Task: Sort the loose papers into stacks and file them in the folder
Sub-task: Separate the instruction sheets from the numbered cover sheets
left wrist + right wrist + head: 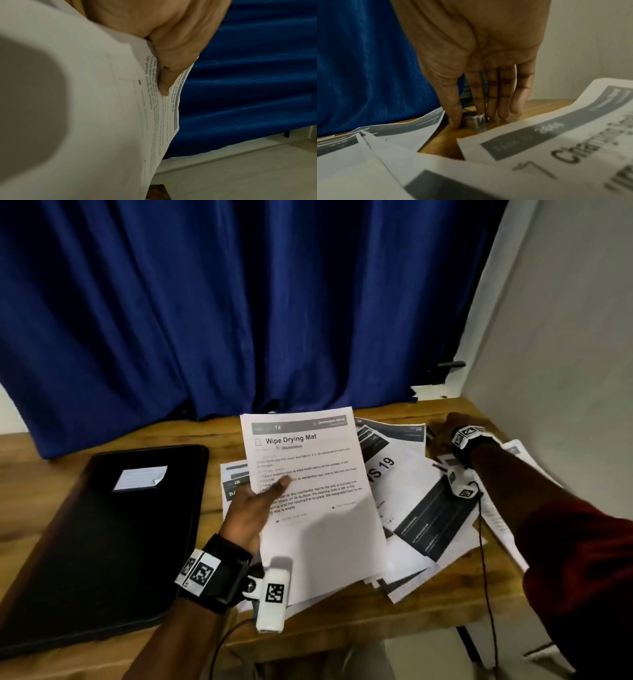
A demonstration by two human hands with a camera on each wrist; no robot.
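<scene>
One closed black rectangular folder (102, 539) lies on the one wooden table (342, 621), with a single white label (140, 478) on its cover. One white printed sheet headed "Wipe Drying Mat" (308, 474) is raised above the rest. The loose white printed papers (421, 508) fanned under and beside it overlap too much for a firm count; perhaps eight or more. One small shiny object (476, 121), too blurred to identify, sits on the wood. Two hands, left hand (251, 508) and right hand (445, 429), each with one wrist camera band. One dark blue curtain (239, 302).
</scene>
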